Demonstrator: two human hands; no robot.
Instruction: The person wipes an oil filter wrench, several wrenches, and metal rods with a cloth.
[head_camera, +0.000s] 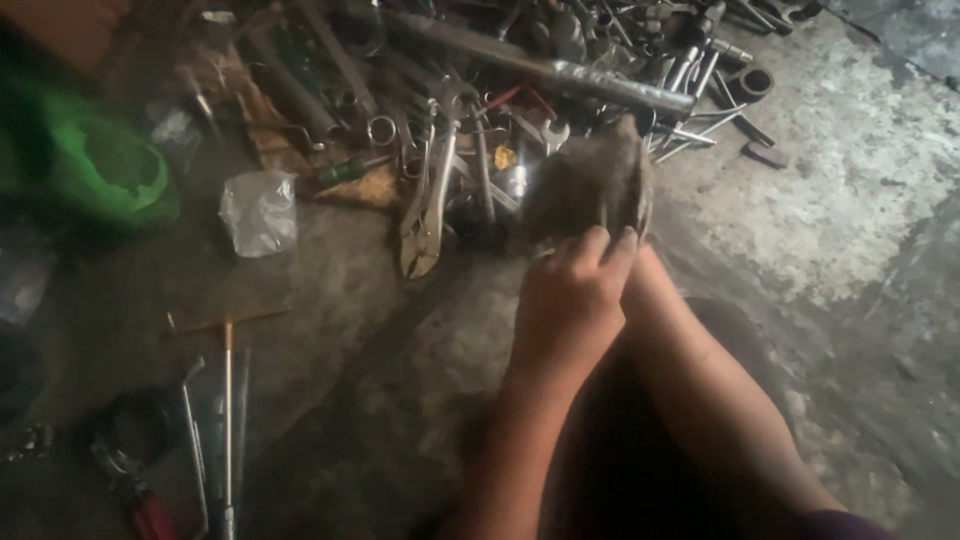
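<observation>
Grey and grimy, a round metal part (590, 185) is gripped in a person's left hand (570, 300) above a concrete floor (840, 200). Their right hand (640, 265) sits behind it, its grasp hidden. Locking pliers (432, 200) and wrenches (520, 130) lie heaped just beyond.

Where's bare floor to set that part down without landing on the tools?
Bare concrete floor lies right of the hands, below the tool pile. A smaller dark patch sits between the plastic bag and the left hand. The pile above is crowded; the T-handle wrench occupies lower left.
</observation>
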